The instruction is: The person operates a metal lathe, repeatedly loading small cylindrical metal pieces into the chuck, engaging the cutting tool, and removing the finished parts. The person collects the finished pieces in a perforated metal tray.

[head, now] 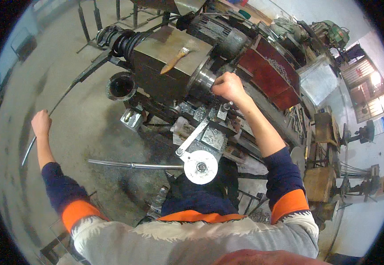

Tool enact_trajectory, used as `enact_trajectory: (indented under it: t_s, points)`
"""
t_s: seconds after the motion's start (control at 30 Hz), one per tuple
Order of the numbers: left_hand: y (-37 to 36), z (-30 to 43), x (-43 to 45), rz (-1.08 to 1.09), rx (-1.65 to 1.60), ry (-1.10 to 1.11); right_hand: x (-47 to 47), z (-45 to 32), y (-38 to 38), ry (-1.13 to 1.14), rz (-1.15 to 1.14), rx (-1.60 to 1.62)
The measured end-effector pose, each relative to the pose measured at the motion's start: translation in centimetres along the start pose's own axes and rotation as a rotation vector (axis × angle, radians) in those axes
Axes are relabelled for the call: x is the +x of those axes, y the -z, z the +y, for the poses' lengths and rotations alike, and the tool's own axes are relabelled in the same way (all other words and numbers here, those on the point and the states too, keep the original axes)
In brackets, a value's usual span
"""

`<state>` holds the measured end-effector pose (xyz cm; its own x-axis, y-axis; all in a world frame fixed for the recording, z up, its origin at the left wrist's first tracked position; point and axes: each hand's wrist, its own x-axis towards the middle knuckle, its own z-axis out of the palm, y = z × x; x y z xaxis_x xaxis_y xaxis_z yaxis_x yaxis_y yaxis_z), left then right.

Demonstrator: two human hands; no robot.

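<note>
My left hand (41,123) is closed around a long metal lever (66,91), whose bright end sticks out below my fist. The lever runs up to the pulley end of a lathe-like machine. At the shiny round spindle nose (206,79) of the headstock (165,63), my right hand (227,86) is curled with its fingers at the front face. What those fingers hold, if anything, is hidden. Nearer my body, a flat link bar (193,136) joins a round metal disc (201,167) on the slide. A long steel handle (135,165) extends left from that disc.
A wooden-handled brush (175,61) lies on the headstock cover. Behind it sits an electric motor (220,34). A dark red tray (268,71) holds metal chips. Below the headstock is an open round pipe mouth (121,86). Bench machines (347,139) line the right wall.
</note>
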<state>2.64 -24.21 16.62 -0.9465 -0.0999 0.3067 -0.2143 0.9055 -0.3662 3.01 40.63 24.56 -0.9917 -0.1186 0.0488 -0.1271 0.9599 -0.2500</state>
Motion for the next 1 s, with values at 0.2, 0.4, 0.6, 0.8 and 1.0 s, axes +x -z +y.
enact_trajectory:
  t_s: [0.2, 0.4, 0.6, 0.8, 1.0]
  points:
    - [1.2, 3.5, 1.9, -0.152, -0.291, 0.183, -0.1, 0.9, 0.2, 0.039, -0.027, 0.050]
    - [-2.6, 16.9, -0.2, 0.067, -1.039, -0.200, -6.4, 2.9, 4.2, 0.176, 0.296, 0.247]
    - [-5.6, 30.0, -3.9, -0.537, -0.444, -0.435, -20.1, 12.1, 6.6, -0.091, 0.448, 0.128]
    - [-6.0, 28.5, -2.3, -0.509, -0.632, -0.405, -33.7, 17.2, 6.6, -0.570, 0.394, 0.139]
    - [-3.6, 29.7, -3.2, -1.051, -1.462, 0.151, -39.5, 18.9, 4.8, -0.834, 0.435, 0.267]
